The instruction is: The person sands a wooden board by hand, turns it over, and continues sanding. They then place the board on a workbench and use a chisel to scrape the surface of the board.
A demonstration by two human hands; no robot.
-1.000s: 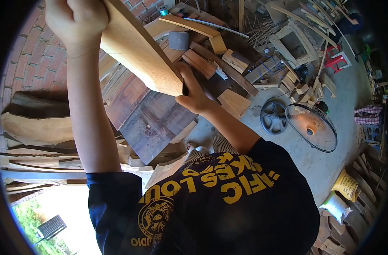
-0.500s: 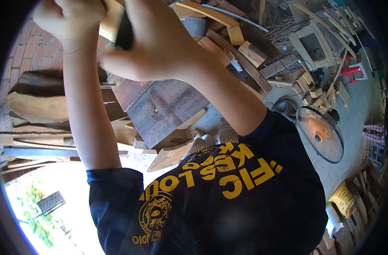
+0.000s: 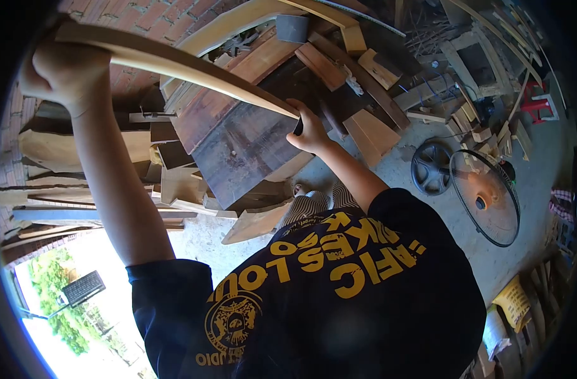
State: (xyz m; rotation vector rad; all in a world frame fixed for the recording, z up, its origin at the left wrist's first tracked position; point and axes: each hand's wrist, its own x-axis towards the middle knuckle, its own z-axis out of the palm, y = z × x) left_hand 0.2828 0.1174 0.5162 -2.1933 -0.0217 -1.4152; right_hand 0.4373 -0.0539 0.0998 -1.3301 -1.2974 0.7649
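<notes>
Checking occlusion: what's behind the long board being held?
Past the edges of the long board: brick wall near the left hand, brown planks and a dark panel toward the right hand. Directly behind is covered; can't tell.

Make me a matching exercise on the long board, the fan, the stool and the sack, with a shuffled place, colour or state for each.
1. Long board
2. Fan
3. Stool
4. Sack

A. Yellow
B. Beside the black spoked disc
C. Held between the left hand and right hand
D. Red

Pairs: 1-C, 2-B, 3-D, 4-A
</notes>
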